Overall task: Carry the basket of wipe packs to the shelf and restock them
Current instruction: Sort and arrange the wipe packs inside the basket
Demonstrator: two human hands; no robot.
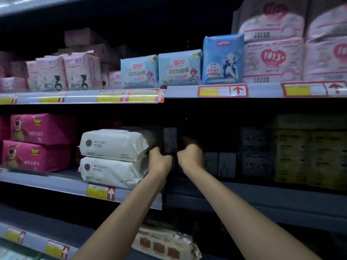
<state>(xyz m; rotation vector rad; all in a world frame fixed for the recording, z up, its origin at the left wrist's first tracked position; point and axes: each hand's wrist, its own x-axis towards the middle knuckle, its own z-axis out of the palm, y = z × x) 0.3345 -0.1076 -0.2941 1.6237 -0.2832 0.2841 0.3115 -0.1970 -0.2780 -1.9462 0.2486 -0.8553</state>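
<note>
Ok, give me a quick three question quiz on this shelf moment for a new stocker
1. True or false: both hands are gripping the same dark pack on the middle shelf.
2. What lies directly left of the dark pack: A) pink bear packs, B) two stacked white wet wipe packs, C) blue cotton pad packs?
3. Fill in: the tall blue pack with the hat lady stands on the ___ shelf.

Key:
1. True: left hand and right hand both clutch the dark pack.
2. B, the white wet wipe packs.
3. Upper: the tall blue pack stands above the middle shelf.
</note>
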